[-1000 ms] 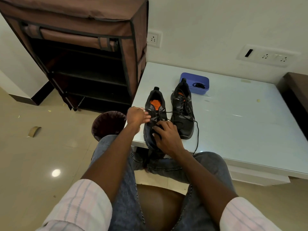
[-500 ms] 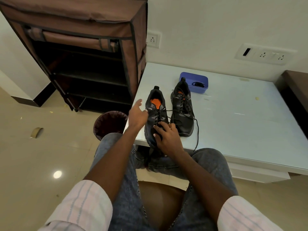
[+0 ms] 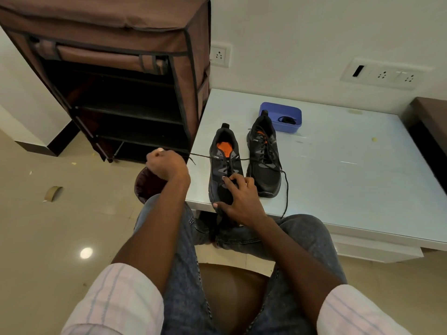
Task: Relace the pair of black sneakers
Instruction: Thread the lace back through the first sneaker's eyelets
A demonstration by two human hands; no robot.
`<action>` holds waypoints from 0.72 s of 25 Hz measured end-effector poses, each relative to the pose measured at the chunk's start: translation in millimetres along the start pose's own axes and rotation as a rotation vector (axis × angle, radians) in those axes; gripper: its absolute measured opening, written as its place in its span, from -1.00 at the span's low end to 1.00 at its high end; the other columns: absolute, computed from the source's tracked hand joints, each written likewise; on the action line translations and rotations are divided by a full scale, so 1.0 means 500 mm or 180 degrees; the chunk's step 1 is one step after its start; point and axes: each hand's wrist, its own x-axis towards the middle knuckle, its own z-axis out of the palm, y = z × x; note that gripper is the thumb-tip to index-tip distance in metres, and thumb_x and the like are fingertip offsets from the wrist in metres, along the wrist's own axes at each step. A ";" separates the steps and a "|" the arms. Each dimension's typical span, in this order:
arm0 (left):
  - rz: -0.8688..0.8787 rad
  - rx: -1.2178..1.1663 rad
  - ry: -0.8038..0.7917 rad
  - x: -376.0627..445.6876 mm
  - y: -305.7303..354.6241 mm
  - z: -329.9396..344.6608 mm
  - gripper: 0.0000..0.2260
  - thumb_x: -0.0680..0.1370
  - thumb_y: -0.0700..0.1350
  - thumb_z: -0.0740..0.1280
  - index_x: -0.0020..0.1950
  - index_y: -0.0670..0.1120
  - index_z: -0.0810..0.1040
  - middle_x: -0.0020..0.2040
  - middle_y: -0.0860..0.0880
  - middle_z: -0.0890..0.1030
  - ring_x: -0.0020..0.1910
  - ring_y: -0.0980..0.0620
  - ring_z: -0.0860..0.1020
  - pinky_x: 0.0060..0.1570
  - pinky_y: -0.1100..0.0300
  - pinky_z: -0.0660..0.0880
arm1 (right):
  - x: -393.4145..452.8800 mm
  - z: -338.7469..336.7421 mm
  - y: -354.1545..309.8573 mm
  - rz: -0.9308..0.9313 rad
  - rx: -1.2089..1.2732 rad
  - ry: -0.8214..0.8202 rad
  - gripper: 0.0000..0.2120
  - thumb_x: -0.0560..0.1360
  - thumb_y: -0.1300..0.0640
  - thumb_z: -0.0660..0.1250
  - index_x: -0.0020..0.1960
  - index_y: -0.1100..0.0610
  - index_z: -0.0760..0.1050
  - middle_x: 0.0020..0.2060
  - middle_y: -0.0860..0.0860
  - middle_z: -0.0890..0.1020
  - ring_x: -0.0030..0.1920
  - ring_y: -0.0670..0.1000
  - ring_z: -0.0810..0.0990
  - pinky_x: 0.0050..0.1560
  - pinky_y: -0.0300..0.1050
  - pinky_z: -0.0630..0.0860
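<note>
**Inspector:** Report progress on the pair.

**Assistant:** The right-hand sneaker (image 3: 264, 155) stands on the counter (image 3: 350, 180) with lace crossed up its front (its lace ends appear loose, one trailing off the counter's near edge). The left-hand sneaker (image 3: 225, 165), just beside it at the near left corner, is part-laced: crossings show over the lower eyelets, the orange insole is exposed at the open top.

**Inspector:** And each hand?

**Assistant:** The left hand (image 3: 167, 164) is closed in a fist round the lace (image 3: 205, 156), drawn taut out to the left of the shoe. The right hand (image 3: 238, 199) rests over the toe with fingers spread and curved, steadying it; it grips no lace that I can see.

**Inspector:** Remaining work?

**Assistant:** In my judgement, the upper eyelets of the nearer shoe, then tying both.

**Inspector:** Surroundings?

**Assistant:** Pale glossy counter against a white wall with sockets; a blue tray (image 3: 280, 117) holds a dark coiled item, possibly spare lace. A brown fabric shoe rack (image 3: 116, 76) stands to the left, a dark bin (image 3: 147, 187) below the left hand, beige tiled floor.
</note>
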 end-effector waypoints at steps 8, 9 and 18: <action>0.1904 0.2507 -0.2835 -0.087 -0.061 -0.004 -0.61 0.60 -0.22 0.27 0.42 0.03 0.43 0.34 -0.04 0.54 0.26 -0.06 0.53 0.20 0.04 0.48 | -0.003 -0.017 0.015 -0.0179 -0.0060 -0.0710 0.06 0.33 -0.31 0.48 0.61 -0.04 -0.04 0.57 0.02 -0.03 0.50 0.16 -0.08 0.51 0.14 0.02; 0.1916 0.2734 -0.2986 -0.088 -0.072 -0.002 -0.68 0.60 -0.21 0.26 0.33 0.00 0.51 0.23 -0.07 0.61 0.15 -0.06 0.57 0.09 0.07 0.51 | -0.004 -0.016 0.017 -0.0202 -0.0101 -0.0759 0.08 0.32 -0.30 0.49 0.61 -0.05 -0.06 0.57 0.02 -0.06 0.51 0.17 -0.11 0.52 0.15 -0.01; 0.0546 0.0540 -0.0538 -0.033 -0.021 0.003 -0.84 0.62 -0.25 0.22 0.06 -0.13 0.60 0.08 -0.09 0.61 0.00 -0.06 0.62 0.02 0.06 0.61 | -0.004 -0.008 0.011 -0.0330 -0.0495 -0.0757 0.06 0.35 -0.25 0.48 0.60 -0.09 -0.11 0.57 0.03 -0.12 0.52 0.20 -0.18 0.51 0.22 -0.06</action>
